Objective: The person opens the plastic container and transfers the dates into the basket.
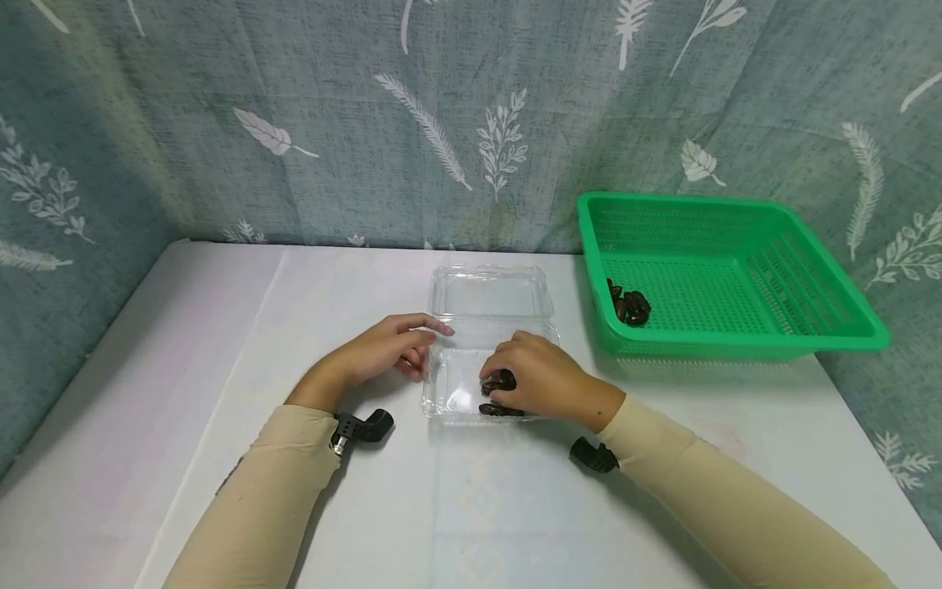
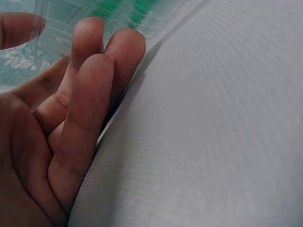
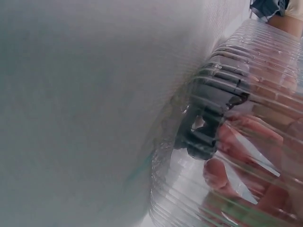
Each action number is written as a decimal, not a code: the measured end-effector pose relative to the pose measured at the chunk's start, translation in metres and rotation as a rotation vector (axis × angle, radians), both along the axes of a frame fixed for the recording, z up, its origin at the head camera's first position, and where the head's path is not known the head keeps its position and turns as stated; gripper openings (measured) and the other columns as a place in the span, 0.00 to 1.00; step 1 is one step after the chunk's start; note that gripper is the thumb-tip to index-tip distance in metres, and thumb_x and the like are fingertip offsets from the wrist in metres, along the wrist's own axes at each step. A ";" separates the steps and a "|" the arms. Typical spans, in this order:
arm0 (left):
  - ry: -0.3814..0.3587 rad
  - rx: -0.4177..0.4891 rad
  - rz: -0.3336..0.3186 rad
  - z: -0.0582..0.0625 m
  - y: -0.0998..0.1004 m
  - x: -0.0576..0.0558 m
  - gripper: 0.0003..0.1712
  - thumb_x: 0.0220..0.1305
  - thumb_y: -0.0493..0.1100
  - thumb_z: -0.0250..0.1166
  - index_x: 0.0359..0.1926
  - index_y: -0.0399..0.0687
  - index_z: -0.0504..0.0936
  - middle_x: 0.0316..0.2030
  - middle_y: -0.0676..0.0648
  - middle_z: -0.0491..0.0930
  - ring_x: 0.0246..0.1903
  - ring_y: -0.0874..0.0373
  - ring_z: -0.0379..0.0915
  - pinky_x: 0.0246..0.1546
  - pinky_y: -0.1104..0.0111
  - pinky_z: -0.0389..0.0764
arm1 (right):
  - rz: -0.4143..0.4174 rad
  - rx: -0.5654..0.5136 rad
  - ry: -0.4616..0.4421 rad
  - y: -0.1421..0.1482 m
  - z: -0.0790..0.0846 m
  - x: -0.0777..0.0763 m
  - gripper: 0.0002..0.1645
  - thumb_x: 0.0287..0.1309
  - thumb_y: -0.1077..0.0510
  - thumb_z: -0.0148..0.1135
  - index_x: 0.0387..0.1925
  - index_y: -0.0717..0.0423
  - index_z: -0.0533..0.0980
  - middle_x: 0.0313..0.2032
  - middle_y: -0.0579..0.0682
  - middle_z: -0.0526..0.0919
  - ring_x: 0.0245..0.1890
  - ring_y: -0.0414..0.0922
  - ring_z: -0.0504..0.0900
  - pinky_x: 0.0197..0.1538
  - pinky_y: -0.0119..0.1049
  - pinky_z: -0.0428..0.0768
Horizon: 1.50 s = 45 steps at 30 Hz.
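Note:
A clear plastic clamshell box [image 1: 450, 384] lies opened flat on the table, its lid [image 1: 489, 293] toward the back. My right hand [image 1: 548, 378] reaches into the near half and pinches a small glossy dark brown piece [image 1: 504, 379] between thumb and fingers. Close by, a second dark brown piece [image 1: 501, 410] lies at the box's front edge. The right wrist view shows dark pieces [image 3: 203, 137] and curled fingers through the ribbed clear wall. My left hand [image 1: 383, 352] rests at the box's left side, index finger extended over the rim, other fingers loosely bent and holding nothing.
At the back right stands a green perforated plastic basket [image 1: 736, 343], with several dark brown pieces [image 1: 631, 306] in its near left corner. A white cloth [image 1: 353, 523] covers the table. Behind hangs a leaf-patterned grey-green curtain [image 1: 331, 123].

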<state>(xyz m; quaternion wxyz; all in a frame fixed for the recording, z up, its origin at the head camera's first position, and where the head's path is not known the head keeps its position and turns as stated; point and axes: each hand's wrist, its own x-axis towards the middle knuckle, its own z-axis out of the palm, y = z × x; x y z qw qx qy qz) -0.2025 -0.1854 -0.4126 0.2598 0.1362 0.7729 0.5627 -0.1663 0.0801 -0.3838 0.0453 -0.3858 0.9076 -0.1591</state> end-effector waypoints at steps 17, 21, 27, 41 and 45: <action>0.001 -0.002 -0.006 0.001 0.004 -0.002 0.22 0.75 0.46 0.51 0.63 0.43 0.76 0.25 0.50 0.74 0.27 0.59 0.78 0.33 0.67 0.85 | -0.058 -0.123 -0.030 0.008 -0.004 0.001 0.10 0.60 0.56 0.69 0.43 0.46 0.87 0.40 0.40 0.86 0.43 0.41 0.77 0.43 0.35 0.78; 0.001 -0.010 -0.012 0.001 0.005 -0.002 0.22 0.75 0.47 0.51 0.63 0.42 0.75 0.25 0.50 0.73 0.27 0.59 0.77 0.33 0.67 0.85 | -0.075 -0.158 -0.029 0.010 -0.006 0.002 0.09 0.61 0.56 0.68 0.44 0.45 0.87 0.40 0.39 0.86 0.43 0.40 0.77 0.44 0.35 0.78; 0.003 -0.019 -0.020 -0.002 0.007 -0.001 0.22 0.75 0.47 0.51 0.63 0.43 0.76 0.25 0.50 0.73 0.27 0.59 0.76 0.34 0.68 0.85 | -0.090 -0.239 -0.027 0.013 -0.009 0.004 0.09 0.61 0.57 0.69 0.44 0.47 0.86 0.39 0.40 0.86 0.41 0.41 0.78 0.43 0.33 0.79; 0.006 -0.036 -0.006 0.000 0.002 0.003 0.22 0.75 0.47 0.51 0.63 0.42 0.75 0.26 0.48 0.70 0.28 0.58 0.77 0.35 0.66 0.85 | -0.058 -0.401 -0.018 0.012 -0.011 0.002 0.10 0.59 0.61 0.71 0.43 0.50 0.86 0.38 0.42 0.86 0.38 0.43 0.80 0.41 0.36 0.81; 0.011 -0.041 0.004 0.002 0.001 0.002 0.22 0.75 0.47 0.51 0.63 0.43 0.75 0.26 0.48 0.70 0.27 0.59 0.77 0.35 0.67 0.85 | -0.051 -0.461 -0.022 0.013 -0.006 -0.001 0.10 0.58 0.62 0.70 0.42 0.52 0.86 0.37 0.42 0.86 0.37 0.43 0.80 0.40 0.34 0.80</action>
